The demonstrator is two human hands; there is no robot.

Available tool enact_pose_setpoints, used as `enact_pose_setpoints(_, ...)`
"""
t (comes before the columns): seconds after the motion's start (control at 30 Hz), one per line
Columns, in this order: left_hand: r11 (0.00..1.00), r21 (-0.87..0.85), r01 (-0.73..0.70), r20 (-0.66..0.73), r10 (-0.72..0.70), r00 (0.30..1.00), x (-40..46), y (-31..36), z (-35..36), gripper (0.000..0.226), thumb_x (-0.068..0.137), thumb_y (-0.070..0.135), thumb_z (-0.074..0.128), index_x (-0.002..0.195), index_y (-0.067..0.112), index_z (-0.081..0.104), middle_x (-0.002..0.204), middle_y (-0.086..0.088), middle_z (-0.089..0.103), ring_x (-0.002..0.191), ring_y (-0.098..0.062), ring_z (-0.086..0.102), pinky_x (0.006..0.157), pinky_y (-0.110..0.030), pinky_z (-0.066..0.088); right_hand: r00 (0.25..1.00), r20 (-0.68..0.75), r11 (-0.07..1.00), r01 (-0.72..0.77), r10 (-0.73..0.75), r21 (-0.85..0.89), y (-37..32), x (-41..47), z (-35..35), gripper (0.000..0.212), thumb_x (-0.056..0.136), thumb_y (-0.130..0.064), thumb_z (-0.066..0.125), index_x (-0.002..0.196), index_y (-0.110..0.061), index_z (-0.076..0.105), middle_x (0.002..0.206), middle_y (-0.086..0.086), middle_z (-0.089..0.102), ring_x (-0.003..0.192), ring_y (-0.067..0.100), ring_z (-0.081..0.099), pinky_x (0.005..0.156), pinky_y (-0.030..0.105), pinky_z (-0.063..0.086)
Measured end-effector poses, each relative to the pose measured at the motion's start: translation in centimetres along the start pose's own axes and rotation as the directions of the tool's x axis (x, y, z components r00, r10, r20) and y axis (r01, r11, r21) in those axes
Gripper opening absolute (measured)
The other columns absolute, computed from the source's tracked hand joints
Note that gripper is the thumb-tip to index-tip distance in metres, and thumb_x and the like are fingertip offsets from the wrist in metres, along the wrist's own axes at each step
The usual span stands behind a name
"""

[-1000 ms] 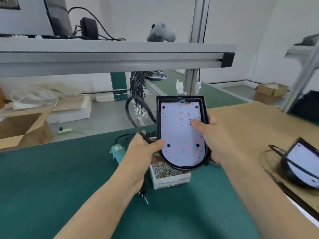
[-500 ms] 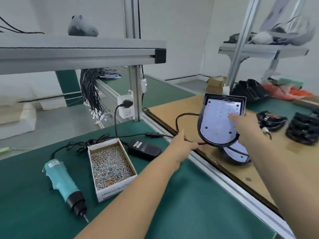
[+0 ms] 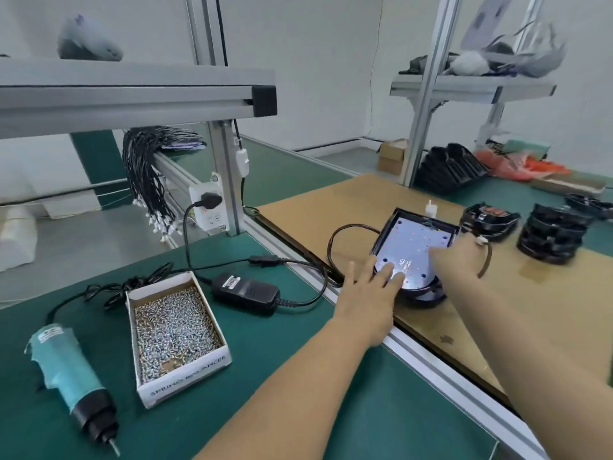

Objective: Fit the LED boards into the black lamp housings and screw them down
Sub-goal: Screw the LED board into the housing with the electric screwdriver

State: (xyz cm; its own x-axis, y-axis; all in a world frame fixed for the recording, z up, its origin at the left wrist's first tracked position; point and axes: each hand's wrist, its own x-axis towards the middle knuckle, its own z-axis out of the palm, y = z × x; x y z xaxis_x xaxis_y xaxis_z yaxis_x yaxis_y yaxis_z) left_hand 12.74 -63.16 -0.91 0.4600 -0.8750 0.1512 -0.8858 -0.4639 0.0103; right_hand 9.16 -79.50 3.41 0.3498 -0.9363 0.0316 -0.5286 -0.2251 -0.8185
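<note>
- Lamp housing (image 3: 388, 237) w/ LED board (image 3: 411, 257) in it sits right of centre in frame, on the brown cardboard sheet (image 3: 331, 200). Looks stacked on another housing underneath, only a dark rim of that shows at its near edge.
- L hand (image 3: 368, 287): fingers straight and spread, tips pressing flat on the near rounded end of the board. Not curled round anything, holds nothing.
- R hand (image 3: 454, 250): lies over the right edge of the housing, blurred. Can't tell how far open or whether it grips the rim.
- Black cable (image 3: 335, 237) loops out left of the housing, upper-left of L hand, apart from the fingers.
- Handling (judgement): housing prob. stiff moulded plastic, light, one hand is enough. Board thin and rigid, LEDs on the face are the fragile part, so press on bare areas or edges, not on the dots. Best hold = housing's outer rim at the sides. Cable is floppy and may snag or drag the unit when it's moved.
- Stack may rock under a push, so steady it from both sides.
- Driver (image 3: 71, 380) lower left of frame on the green mat (image 3: 298, 410), well apart from both hands. Screw box (image 3: 175, 330) just right of it, nearer L forearm.
- More black housings stacked at right edge of frame (image 3: 554, 234), beyond R hand.
- Power adapter (image 3: 245, 292) between screw box and L hand.
- Step (judgement): board seated, being set down or pressed in; whether it's screwed can't be told.
</note>
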Motion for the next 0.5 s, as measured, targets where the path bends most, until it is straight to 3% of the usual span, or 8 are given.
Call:
enact_pose_setpoints(0.07,0.999,0.047,-0.005,0.023,0.004,1.0,0.4,-0.2,0.0,0.06,0.1,0.015,0.036,0.153,0.02,0.01,0.163,0.0,0.003,0.148,-0.026,-0.011,0.117,-0.053,-0.005,0.994,-0.044,0.991,0.092,-0.096,-0.099,0.8,-0.3,0.1,0.054,0.087,0.008,0.044,0.139,-0.005,0.039,0.134,0.015,0.04,0.122,0.028,0.038,0.093,0.031,0.038)
enact_pose_setpoints(0.1,0.998,0.063,-0.008,0.026,0.007,1.0,0.6,-0.3,0.1,0.059,0.1,0.015,0.036,0.153,0.02,0.01,0.163,0.0,0.003,0.148,-0.026,-0.011,0.117,-0.053,-0.006,0.985,-0.037,0.967,0.157,-0.167,-0.2,1.4,-0.4,0.2,0.056,0.087,0.007,0.043,0.141,-0.006,0.038,0.145,0.014,0.031,0.13,0.028,0.032,0.099,0.036,0.032)
enact_pose_setpoints(0.17,0.997,0.077,-0.022,0.041,0.019,0.999,0.9,-0.4,0.1,0.059,0.1,0.015,0.037,0.153,0.02,0.012,0.162,-0.001,0.005,0.148,-0.027,-0.011,0.117,-0.053,-0.006,0.959,0.063,0.874,0.278,-0.277,-0.398,2.3,0.0,0.6,0.038,0.087,0.003,0.041,0.123,-0.002,0.052,0.145,0.016,0.032,0.13,0.032,0.03,0.099,0.039,0.026)
enact_pose_setpoints(0.23,0.996,0.08,-0.038,0.048,0.034,0.998,1.1,-0.5,0.1,0.058,0.099,0.015,0.037,0.152,0.02,0.014,0.162,-0.002,0.008,0.148,-0.029,-0.009,0.117,-0.053,-0.006,0.949,0.149,0.815,0.315,-0.278,-0.486,2.5,0.1,0.5,0.028,0.088,-0.001,0.04,0.113,-0.002,0.054,0.143,0.016,0.035,0.128,0.034,0.031,0.1,0.041,0.028)
enact_pose_setpoints(0.4,0.993,0.113,-0.036,0.003,0.036,0.999,0.8,-0.7,-0.1,0.062,0.099,0.018,0.039,0.153,0.019,0.01,0.162,-0.001,0.006,0.148,-0.026,-0.01,0.114,-0.055,-0.013,0.937,0.206,0.689,0.347,-0.282,-0.636,1.8,0.8,0.3,0.032,0.095,-0.014,0.036,0.124,-0.013,0.051,0.148,0.014,0.03,0.139,0.03,0.018,0.113,0.053,0.01)
enact_pose_setpoints(0.5,0.998,0.062,-0.029,-0.08,0.034,0.996,-0.2,-0.9,-0.5,0.066,0.099,0.015,0.038,0.154,0.017,0.001,0.163,0.0,-0.004,0.148,-0.023,-0.013,0.113,-0.052,-0.017,0.932,0.235,0.648,0.362,-0.277,-0.67,1.8,1.4,0.0,0.036,0.098,-0.018,0.035,0.132,-0.011,0.044,0.151,0.016,0.025,0.143,0.031,0.011,0.114,0.055,0.013)
